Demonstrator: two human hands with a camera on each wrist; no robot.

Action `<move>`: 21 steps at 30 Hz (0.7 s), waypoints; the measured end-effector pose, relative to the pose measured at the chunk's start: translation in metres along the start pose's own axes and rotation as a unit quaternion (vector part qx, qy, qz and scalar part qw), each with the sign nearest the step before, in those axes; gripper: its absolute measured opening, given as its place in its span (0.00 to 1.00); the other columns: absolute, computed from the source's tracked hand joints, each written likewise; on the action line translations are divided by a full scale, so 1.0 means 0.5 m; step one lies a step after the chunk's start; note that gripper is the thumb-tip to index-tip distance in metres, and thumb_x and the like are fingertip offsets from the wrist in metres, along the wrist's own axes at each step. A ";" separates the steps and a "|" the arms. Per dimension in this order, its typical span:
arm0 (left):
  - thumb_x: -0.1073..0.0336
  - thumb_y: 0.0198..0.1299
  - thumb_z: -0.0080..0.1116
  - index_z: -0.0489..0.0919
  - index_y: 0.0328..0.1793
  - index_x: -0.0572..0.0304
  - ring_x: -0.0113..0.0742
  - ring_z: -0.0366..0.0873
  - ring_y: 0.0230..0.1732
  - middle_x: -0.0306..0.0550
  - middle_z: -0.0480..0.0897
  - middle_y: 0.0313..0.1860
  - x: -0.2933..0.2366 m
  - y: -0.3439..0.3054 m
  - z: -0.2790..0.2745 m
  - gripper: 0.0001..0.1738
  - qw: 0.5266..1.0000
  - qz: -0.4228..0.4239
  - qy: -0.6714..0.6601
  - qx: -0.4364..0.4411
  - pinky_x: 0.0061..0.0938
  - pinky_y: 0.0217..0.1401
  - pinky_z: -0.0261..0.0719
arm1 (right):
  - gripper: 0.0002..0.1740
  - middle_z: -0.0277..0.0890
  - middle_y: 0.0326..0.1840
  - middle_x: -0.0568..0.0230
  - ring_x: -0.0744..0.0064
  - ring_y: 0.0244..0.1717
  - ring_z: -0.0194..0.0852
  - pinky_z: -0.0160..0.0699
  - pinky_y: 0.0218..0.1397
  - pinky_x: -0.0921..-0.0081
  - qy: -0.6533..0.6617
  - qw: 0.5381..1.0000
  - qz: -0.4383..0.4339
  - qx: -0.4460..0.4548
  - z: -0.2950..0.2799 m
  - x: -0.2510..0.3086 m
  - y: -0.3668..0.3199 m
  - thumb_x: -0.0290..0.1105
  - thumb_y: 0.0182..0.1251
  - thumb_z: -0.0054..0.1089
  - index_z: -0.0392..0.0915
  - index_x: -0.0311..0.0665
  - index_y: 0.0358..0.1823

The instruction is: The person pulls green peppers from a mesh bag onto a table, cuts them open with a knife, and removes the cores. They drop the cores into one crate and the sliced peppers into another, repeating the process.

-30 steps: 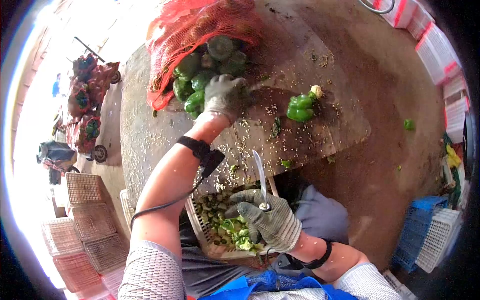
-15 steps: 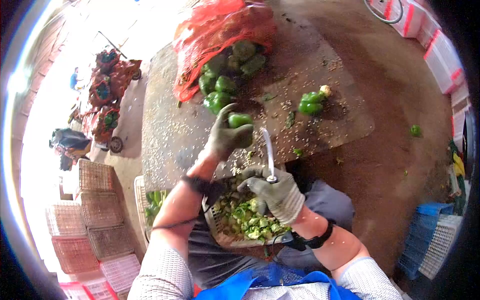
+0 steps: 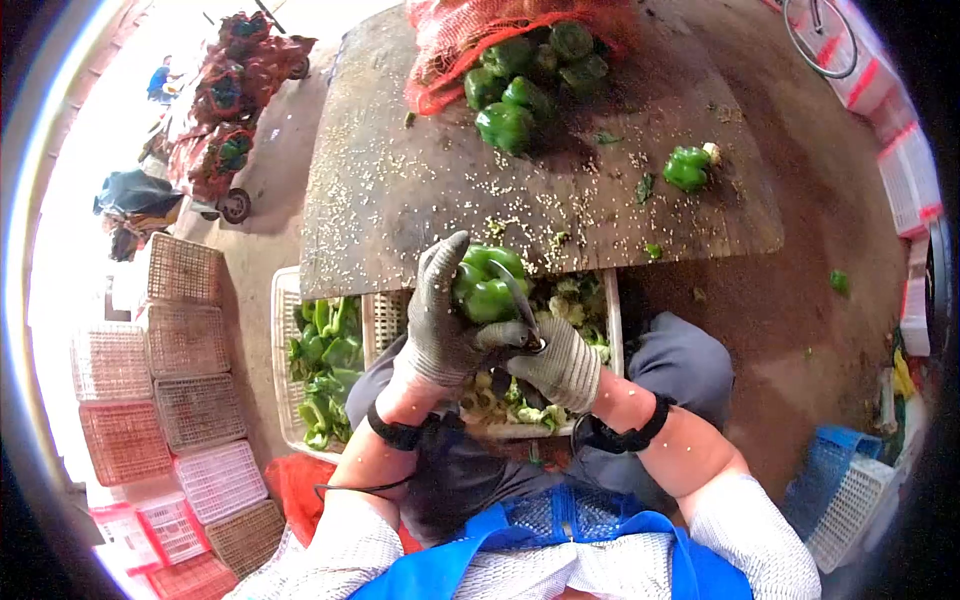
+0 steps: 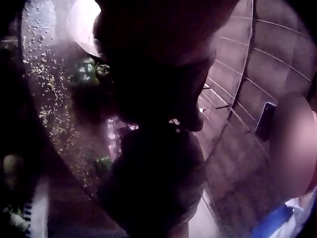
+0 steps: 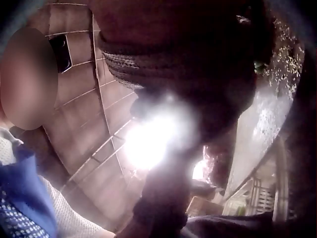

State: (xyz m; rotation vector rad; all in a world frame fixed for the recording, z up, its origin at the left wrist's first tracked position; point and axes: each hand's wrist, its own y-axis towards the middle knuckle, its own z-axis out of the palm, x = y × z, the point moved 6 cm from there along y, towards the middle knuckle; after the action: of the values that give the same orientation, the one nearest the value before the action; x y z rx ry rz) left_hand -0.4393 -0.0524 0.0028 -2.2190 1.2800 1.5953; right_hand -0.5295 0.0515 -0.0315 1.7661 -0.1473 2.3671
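Observation:
In the head view, my gloved left hand (image 3: 440, 325) holds a green bell pepper (image 3: 488, 285) in front of the body, above the table's near edge. My gloved right hand (image 3: 560, 368) is right beside it, gripping a small knife (image 3: 521, 303) whose thin curved blade lies against the pepper. More green peppers (image 3: 505, 127) spill from a red mesh bag (image 3: 450, 60) at the far side of the table. One pepper (image 3: 686, 168) sits apart on the right. Both wrist views show the hands mostly as dark silhouettes.
Pale seeds and leaf scraps cover the wooden table (image 3: 370, 160). Below its near edge stand a crate (image 3: 614, 325) of pale green trimmings and, left of it, a crate (image 3: 284, 375) of green pepper pieces. Stacked crates (image 3: 185, 340) stand at far left. A loaded cart (image 3: 235, 207) is behind them.
My left hand has come back from the pile by the bag with a pepper, bringing it to the knife in my right hand. The view has shifted, too.

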 end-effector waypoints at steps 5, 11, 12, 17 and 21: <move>0.49 0.35 0.83 0.61 0.74 0.61 0.52 0.74 0.57 0.55 0.74 0.58 0.017 0.015 -0.021 0.61 0.999 0.011 0.026 -0.021 0.42 0.63 0.73 | 0.10 0.84 0.33 0.55 0.69 0.34 0.81 0.81 0.42 0.68 -0.126 0.990 0.063 0.007 0.011 -0.053 0.023 0.28 0.60 0.61 0.84 0.37 0.42; 0.54 0.54 0.75 0.55 0.76 0.63 0.35 0.75 0.56 0.47 0.75 0.57 0.013 0.059 -0.034 0.51 0.952 -0.104 -0.255 -0.136 0.30 0.61 0.75 | 0.05 0.82 0.27 0.57 0.71 0.26 0.76 0.78 0.35 0.71 -0.092 0.992 0.080 -0.027 0.052 -0.072 0.053 0.30 0.60 0.64 0.83 0.36 0.32; 0.49 0.61 0.68 0.57 0.75 0.65 0.33 0.75 0.54 0.46 0.75 0.54 0.015 0.066 -0.041 0.46 0.946 -0.122 -0.252 -0.164 0.29 0.59 0.76 | 0.04 0.82 0.28 0.60 0.72 0.27 0.77 0.79 0.34 0.72 -0.083 0.993 0.085 -0.003 0.055 -0.088 0.054 0.28 0.60 0.64 0.83 0.35 0.34; 0.35 0.64 0.56 0.74 0.59 0.59 0.43 0.80 0.50 0.49 0.81 0.52 0.160 0.098 -0.066 0.34 0.755 -0.281 -0.551 -0.217 0.41 0.52 0.83 | 0.05 0.83 0.28 0.66 0.79 0.28 0.78 0.76 0.29 0.81 -0.109 0.976 0.190 0.020 0.048 -0.215 0.025 0.22 0.65 0.58 0.84 0.32 0.35; 0.39 0.62 0.61 0.77 0.56 0.59 0.41 0.82 0.48 0.47 0.83 0.47 0.212 0.073 -0.059 0.31 0.736 -0.314 -0.586 -0.126 0.39 0.53 0.83 | 0.07 0.85 0.32 0.63 0.80 0.31 0.79 0.77 0.34 0.80 -0.169 0.967 0.182 -0.061 0.007 -0.179 0.000 0.25 0.68 0.57 0.83 0.31 0.40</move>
State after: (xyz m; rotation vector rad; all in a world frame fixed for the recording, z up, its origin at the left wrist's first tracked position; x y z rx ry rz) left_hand -0.4341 -0.1504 -0.0588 -0.9561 -0.0558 2.1911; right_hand -0.5013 0.0429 -0.1163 2.2226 -0.7037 2.1880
